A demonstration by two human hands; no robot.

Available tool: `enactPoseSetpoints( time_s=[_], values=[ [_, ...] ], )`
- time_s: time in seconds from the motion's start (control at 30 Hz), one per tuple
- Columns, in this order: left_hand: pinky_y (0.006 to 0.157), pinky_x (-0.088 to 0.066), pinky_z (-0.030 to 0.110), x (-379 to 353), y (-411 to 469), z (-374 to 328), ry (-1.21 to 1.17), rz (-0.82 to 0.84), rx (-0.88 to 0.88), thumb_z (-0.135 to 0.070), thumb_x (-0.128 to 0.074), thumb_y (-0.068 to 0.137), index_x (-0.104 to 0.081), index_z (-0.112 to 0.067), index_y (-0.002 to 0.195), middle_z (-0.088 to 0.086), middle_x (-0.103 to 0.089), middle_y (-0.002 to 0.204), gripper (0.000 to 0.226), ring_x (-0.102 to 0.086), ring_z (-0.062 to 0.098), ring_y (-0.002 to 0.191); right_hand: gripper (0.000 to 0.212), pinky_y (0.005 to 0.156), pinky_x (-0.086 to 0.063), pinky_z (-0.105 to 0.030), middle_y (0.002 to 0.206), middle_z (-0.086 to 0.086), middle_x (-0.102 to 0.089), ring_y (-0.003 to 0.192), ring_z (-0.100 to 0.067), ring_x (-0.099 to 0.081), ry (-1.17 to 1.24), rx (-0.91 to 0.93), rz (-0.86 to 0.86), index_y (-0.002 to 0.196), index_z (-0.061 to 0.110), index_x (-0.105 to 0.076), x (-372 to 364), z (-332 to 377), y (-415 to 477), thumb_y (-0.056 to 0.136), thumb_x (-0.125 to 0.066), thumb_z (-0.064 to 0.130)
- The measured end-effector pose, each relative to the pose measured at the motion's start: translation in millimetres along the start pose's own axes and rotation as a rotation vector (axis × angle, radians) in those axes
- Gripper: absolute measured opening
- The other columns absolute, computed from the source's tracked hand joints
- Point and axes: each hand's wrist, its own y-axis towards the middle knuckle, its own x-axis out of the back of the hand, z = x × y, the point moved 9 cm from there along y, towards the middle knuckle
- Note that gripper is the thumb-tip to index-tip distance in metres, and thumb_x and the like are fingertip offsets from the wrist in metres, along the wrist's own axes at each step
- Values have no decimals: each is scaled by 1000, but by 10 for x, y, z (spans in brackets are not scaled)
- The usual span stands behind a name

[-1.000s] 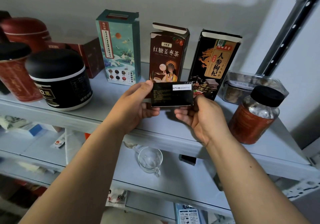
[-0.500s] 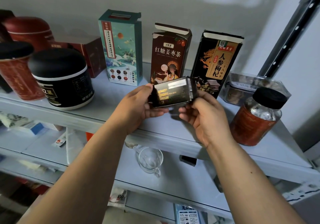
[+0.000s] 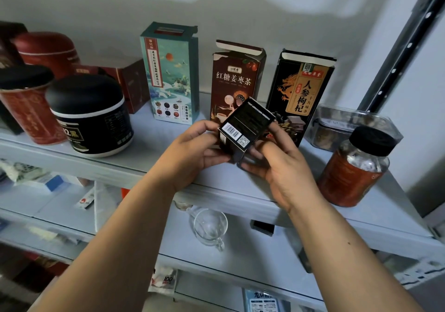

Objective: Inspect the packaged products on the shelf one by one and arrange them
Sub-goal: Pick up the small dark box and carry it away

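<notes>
Currently: fingers [image 3: 261, 146] of left hand [image 3: 192, 149] and right hand [image 3: 285, 169] curl round small black box [image 3: 245, 125], pinching its edges. Box held tilted above shelf [image 3: 156, 164] front, barcode face up, presumably for reading. Behind: brown carton [image 3: 237, 78], black carton [image 3: 301, 87], upright. Pale metal shelf; white wall.

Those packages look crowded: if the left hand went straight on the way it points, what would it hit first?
Apart from the small black box it grips, the left hand would probably meet the brown box standing behind; depth is unclear.
</notes>
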Motion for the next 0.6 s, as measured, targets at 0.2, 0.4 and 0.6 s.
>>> enactPoseSetpoints(
  time_s=[0.2,0.4,0.6],
  values=[
    [82,-62,47,-65,-44,-31,-39,103,-45,-24,-59,86,-50,-8,91,16,-71,93,19,-72,30,88,48,83,-63,-37,112,-10,-76,85,-15,-75,53,-10,-15,129,36,-62,10,-5,10,101,-52,-2],
    [81,-62,47,-76,-45,-33,-17,127,-55,-21,-61,84,-50,-5,101,14,-70,87,26,-70,29,82,46,89,-60,-39,103,-8,-75,79,-11,-73,67,-6,-20,135,23,-62,4,6,0,101,-50,-5],
    [82,-61,43,-85,-52,-31,-55,121,-23,-23,-52,89,-53,5,118,18,-71,103,41,-71,30,94,41,95,-59,-45,110,-13,-76,89,-16,-74,79,-22,-17,134,18,-63,29,-33,25,99,-56,-2]
  ],
)
